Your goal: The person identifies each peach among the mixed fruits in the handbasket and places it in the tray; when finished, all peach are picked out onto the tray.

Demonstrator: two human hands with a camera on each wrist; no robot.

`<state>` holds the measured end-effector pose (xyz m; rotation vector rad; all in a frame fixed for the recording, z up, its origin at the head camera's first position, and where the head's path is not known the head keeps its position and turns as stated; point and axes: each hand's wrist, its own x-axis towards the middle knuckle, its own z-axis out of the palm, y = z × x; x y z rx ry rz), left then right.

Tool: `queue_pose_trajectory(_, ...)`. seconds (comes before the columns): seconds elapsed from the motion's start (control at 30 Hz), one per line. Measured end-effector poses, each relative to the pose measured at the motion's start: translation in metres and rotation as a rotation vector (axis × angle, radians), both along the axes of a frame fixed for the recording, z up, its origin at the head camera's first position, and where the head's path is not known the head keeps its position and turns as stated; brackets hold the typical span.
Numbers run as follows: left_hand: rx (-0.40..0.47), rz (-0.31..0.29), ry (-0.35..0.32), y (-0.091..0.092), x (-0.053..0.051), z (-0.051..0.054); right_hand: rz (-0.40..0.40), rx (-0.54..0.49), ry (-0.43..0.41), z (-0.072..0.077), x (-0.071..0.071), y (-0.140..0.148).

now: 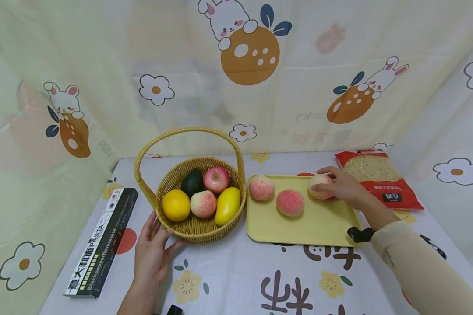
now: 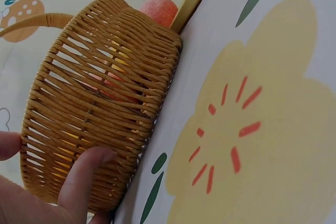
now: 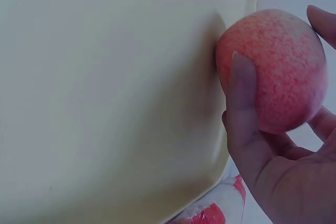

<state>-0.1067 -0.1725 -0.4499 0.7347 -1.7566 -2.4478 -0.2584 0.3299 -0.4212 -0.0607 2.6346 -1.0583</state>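
Note:
My right hand (image 1: 340, 187) grips a pink-and-cream peach (image 3: 275, 69) at the back right of a yellow tray (image 1: 319, 227), with thumb and fingers around the fruit. Two more peaches, one paler (image 1: 262, 188) and one deeper pink (image 1: 290, 203), lie on the tray's left half. Left of the tray stands a woven basket (image 1: 205, 237) with a tall arched handle. In it are an orange (image 1: 176, 205), an avocado (image 1: 192, 183), an apple (image 1: 216, 180), a peach (image 1: 203, 204) and a mango (image 1: 227, 206). My left hand (image 1: 153, 251) rests spread against the basket's front left side.
A black-and-white pasta box (image 1: 102, 243) lies at the left of the table. Behind the tray's right end is a red-and-clear food packet (image 1: 378, 179). Patterned cloth (image 1: 189, 43) hangs behind and at both sides.

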Motion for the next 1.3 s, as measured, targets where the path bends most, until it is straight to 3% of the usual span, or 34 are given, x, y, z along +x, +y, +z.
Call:
queue_pose_trajectory(0.27, 0.005, 0.002, 0.001, 0.000, 0.000, 0.000, -0.039, -0.123, -0.032, 0.003, 0.011, 0.006)
queue_pose_trajectory(0.53, 0.000, 0.002, 0.001, 0.000, 0.000, 0.000, -0.063, -0.191, -0.001, 0.007, 0.026, 0.014)
queue_pose_trajectory(0.7, -0.004, -0.002, 0.010, -0.001, 0.000, -0.001, -0.083, -0.216, 0.045, 0.010, 0.045, 0.017)
queue_pose_trajectory(0.9, -0.002, -0.001, 0.009, 0.000, 0.000, -0.002, -0.116, -0.272, 0.112, 0.014, 0.079, 0.016)
queue_pose_trajectory(1.1, -0.001, 0.003, 0.004, 0.000, 0.000, -0.003, -0.162, -0.337, 0.130, 0.024, 0.103, 0.004)
queue_pose_trajectory(1.17, 0.000, 0.003, 0.002, 0.000, 0.000, -0.003, -0.158, -0.346, 0.151, 0.029, 0.107, -0.004)
queue_pose_trajectory(1.3, 0.004, 0.003, 0.006, 0.000, -0.001, -0.002, -0.070, -0.456, 0.229, 0.042, 0.114, -0.027)
